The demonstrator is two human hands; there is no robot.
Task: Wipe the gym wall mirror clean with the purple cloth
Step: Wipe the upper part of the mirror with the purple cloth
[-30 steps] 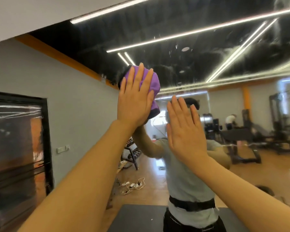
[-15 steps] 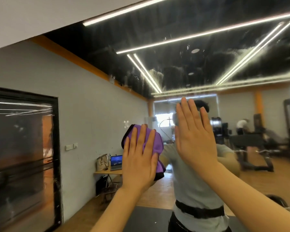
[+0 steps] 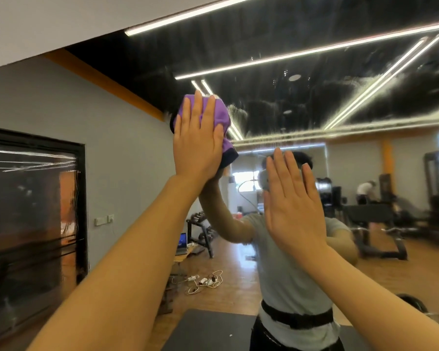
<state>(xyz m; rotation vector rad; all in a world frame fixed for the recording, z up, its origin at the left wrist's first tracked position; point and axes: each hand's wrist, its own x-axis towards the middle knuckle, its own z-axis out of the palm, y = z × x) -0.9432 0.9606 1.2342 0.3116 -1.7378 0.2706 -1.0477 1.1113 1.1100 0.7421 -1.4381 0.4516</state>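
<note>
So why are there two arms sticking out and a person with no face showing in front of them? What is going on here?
The camera sits on a person's head, so you see their own two arms reaching forward. In front of them is a big gym wall mirror, and the person you see is just their reflection. The left hand has straight fingers and presses a purple cloth flat against the glass, up high, to wipe it. The right hand is open and flat, lower down, holding nothing; I cannot tell if it touches the glass. The glass looks streaky near the top. Reflected behind are weight machines, a dumbbell rack and cables on the wooden floor.
</note>
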